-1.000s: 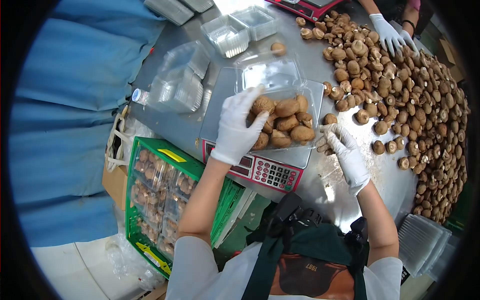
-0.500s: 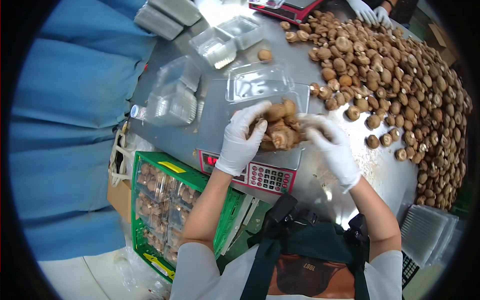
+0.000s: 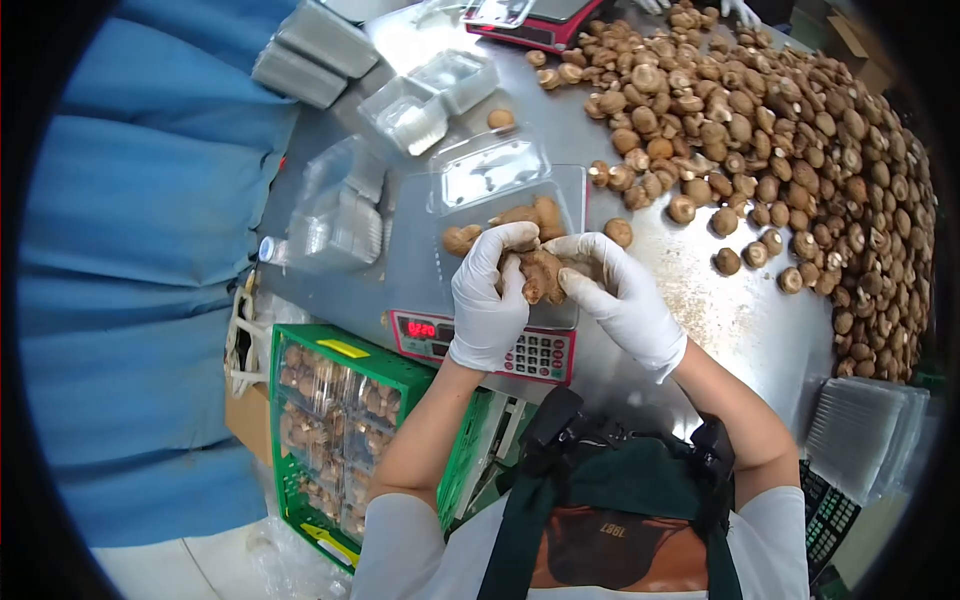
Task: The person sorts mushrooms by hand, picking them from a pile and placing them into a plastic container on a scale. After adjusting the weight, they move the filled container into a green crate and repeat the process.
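Observation:
My left hand (image 3: 491,300), in a white glove, has its fingers curled round a brown mushroom (image 3: 543,277) above the scale. From the other side my right hand (image 3: 628,305), gloved too, closes its thumb and fingers on that mushroom. Behind them, more mushrooms (image 3: 546,214) lie in a clear plastic box whose lid (image 3: 492,178) is tipped back. One mushroom (image 3: 460,239) shows left of my left fingers. The red-edged scale (image 3: 425,350) beneath has a lit display, partly covered by my left hand.
A large mushroom heap (image 3: 780,150) covers the table's right side, with one loose mushroom (image 3: 618,232) near the scale. Empty clear boxes (image 3: 345,220) stand at left. A green crate (image 3: 350,350) of packed boxes sits below. Another person's gloved hands (image 3: 738,12) show at the top.
My right hand has moved in to meet my left at a mushroom. The mushrooms bunched between my hands have spread apart, and one lies right of the scale. The view has shifted slightly.

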A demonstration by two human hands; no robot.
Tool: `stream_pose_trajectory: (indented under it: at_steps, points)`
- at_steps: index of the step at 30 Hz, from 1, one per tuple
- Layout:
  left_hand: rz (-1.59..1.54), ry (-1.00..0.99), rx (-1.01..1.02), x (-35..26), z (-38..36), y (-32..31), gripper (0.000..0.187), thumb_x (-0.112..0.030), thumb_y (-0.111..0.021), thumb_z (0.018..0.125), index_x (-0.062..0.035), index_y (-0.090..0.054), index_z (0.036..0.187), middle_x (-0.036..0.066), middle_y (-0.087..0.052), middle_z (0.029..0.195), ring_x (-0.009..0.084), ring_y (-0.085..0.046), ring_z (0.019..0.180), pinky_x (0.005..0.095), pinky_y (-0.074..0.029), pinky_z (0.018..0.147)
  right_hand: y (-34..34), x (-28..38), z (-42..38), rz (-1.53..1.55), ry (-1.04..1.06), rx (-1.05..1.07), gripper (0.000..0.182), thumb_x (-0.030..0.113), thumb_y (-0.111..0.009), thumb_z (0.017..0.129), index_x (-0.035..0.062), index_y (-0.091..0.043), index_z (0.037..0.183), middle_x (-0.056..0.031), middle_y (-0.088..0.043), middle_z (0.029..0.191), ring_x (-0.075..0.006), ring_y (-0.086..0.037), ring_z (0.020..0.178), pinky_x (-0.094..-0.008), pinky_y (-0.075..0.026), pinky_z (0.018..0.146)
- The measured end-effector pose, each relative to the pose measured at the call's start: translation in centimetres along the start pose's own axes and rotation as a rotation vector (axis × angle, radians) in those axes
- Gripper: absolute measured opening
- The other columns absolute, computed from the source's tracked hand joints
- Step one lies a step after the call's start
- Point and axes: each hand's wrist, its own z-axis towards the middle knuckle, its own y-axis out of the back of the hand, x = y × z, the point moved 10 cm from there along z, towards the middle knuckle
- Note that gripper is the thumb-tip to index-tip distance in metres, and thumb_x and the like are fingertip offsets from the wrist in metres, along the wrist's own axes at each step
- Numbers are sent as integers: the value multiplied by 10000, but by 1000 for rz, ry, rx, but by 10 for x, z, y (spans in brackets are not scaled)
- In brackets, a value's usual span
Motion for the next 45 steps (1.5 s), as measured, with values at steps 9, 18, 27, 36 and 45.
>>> stream_pose_trajectory:
  at_steps: [9,18,27,36,45]
  points:
    - [159,-189,262,-47,7,-106,383,159,-517,852,-19,-644,1167,98,-660,1127,189,-652,1038,307,-493,964,73,-11,-61,516,-340,-146,416,170,-561,1062,49,-528,1459,-50,-637,1308,-105,-599,1162,-278,-508,966]
    - [184,-267,459,-5,9,-250,407,-52,-733,865,-46,-618,1256,145,-661,1185,283,-652,1105,369,-511,963,218,-63,-341,-524,-1069,179,506,458,-685,917,114,-701,1288,-83,-745,949,-169,-696,890,-319,-548,866]
    - [388,-172,608,48,-13,-362,497,-73,-780,807,-74,-584,1263,151,-601,1165,332,-579,1134,414,-484,1009,249,-40,-332,-287,-736,-377,399,188,-651,970,86,-637,1355,-171,-731,1132,-255,-714,945,-347,-550,901]
    - [290,-287,383,-46,-8,-214,528,-13,-753,761,-25,-607,1268,148,-624,1239,305,-601,1183,389,-471,1038,269,-46,-122,-874,-17,-424,236,89,-651,900,24,-708,1120,-173,-685,1009,-370,-662,943,-440,-537,847]
    - [546,53,-266,6,2,65,470,-154,-768,897,-43,-614,1326,141,-664,1286,261,-649,1140,368,-501,1008,233,-60,-40,-1184,124,-403,476,47,-692,835,66,-637,1308,-230,-574,1370,-427,-553,1234,-477,-455,1059]
